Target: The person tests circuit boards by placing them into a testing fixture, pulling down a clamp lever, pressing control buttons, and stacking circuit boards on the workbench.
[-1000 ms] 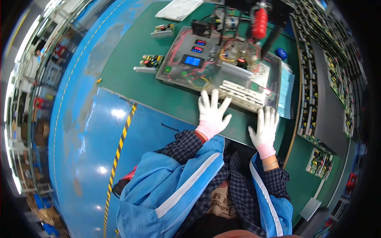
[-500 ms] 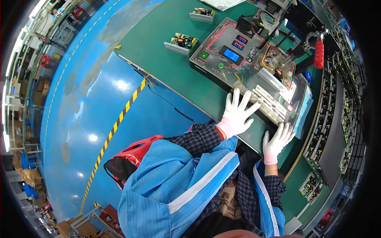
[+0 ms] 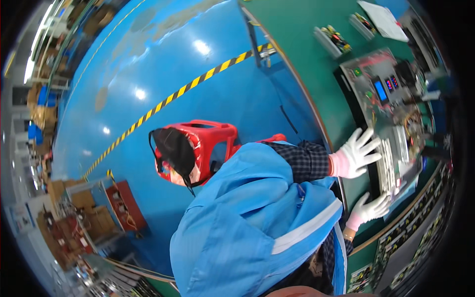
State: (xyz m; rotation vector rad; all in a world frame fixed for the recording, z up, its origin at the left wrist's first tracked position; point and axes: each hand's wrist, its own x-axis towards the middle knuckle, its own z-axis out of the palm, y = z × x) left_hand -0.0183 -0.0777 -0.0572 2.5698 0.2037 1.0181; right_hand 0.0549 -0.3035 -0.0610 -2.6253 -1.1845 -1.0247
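Note:
My left hand [image 3: 355, 153], in a white glove with a pink cuff, has its fingers spread at the near edge of a grey test fixture [image 3: 367, 74]. The fixture has a lit blue display [image 3: 380, 91], small red readouts and exposed wires. Close to my right hand [image 3: 370, 209], gloved alike and open, lies the fixture's pale slotted strip [image 3: 389, 168]. Nothing shows in either hand. Whether the fingertips touch the fixture I cannot tell. Two circuit boards with metal heat sinks, one nearer [image 3: 334, 41] and one farther [image 3: 363, 25], rest on the green bench [image 3: 309, 54].
A red plastic stool [image 3: 220, 141] with a black cloth item [image 3: 174, 151] on it stands on the blue floor, behind my left arm. Black-and-yellow tape [image 3: 173, 96] crosses the floor. Racks of circuit boards [image 3: 420, 218] line the right side. White paper [image 3: 383, 20] lies at the far end.
The view has swung left, so the bench and fixture sit farther right and more of the stool and floor shows. Both hands stay open beside the fixture.

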